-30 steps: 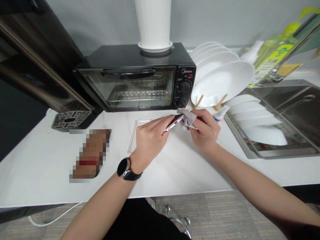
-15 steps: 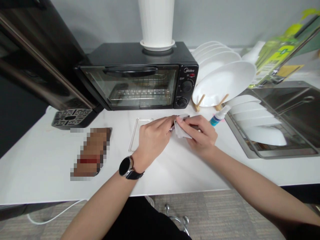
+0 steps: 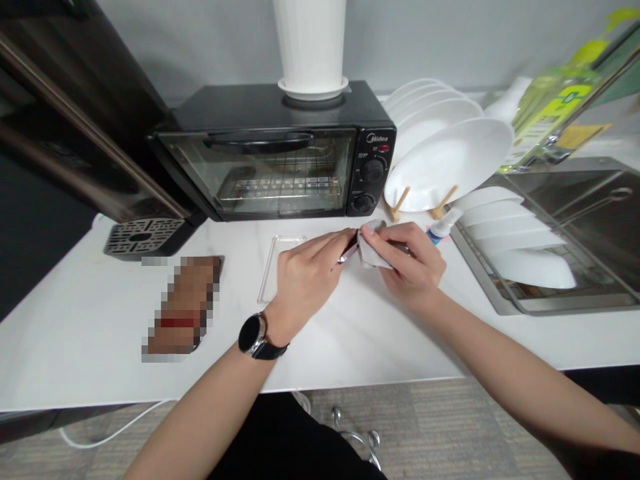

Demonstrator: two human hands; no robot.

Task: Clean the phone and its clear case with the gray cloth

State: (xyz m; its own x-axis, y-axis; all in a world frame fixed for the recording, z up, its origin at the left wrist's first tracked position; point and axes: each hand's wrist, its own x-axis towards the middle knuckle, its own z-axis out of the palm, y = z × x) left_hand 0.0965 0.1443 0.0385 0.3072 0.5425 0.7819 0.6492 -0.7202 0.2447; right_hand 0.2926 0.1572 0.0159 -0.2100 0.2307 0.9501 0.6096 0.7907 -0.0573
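Metal-rimmed and probably stiff, slick and breakable, the slim phone [image 3: 349, 252], best taken by its sides, is gripped in the left hand [image 3: 311, 268] above the desk [image 3: 340, 340], well back from its front edge, while the right hand [image 3: 414, 263] pinches a grey cloth [image 3: 369, 256] against it.

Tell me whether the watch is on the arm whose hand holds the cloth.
No, the watch is on the left wrist, while the right hand holds the cloth.
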